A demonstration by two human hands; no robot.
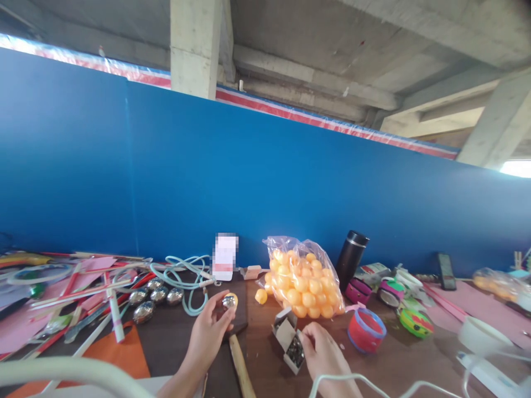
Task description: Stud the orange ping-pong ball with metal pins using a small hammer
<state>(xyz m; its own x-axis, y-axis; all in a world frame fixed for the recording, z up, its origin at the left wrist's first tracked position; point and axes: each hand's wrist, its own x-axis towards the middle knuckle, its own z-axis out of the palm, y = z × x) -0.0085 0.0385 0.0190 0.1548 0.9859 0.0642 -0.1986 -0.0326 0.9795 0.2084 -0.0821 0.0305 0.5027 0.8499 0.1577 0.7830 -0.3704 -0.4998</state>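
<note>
Between the thumb and fingers of my left hand [213, 323] is a ball [229, 301] with a shiny silver, studded surface and some yellow showing at its edge. My right hand [321, 348] has its fingers pressed together at the edge of a small open box [286, 335] of dark metallic bits; anything between the fingertips is too small to make out. Behind the box sits a clear plastic bag of orange-yellow balls [305, 284], with a loose yellow ball [261, 296] beside it. Several silver studded balls [158, 294] lie left of my left hand.
A wooden-handled tool [240, 365] lies between my forearms. Light blue cord [182, 276] is coiled behind. At right stand a black bottle [352, 257] and a red-and-blue tape roll [366, 330]. White cables [365, 378] cross the front; sticks and paper clutter the left.
</note>
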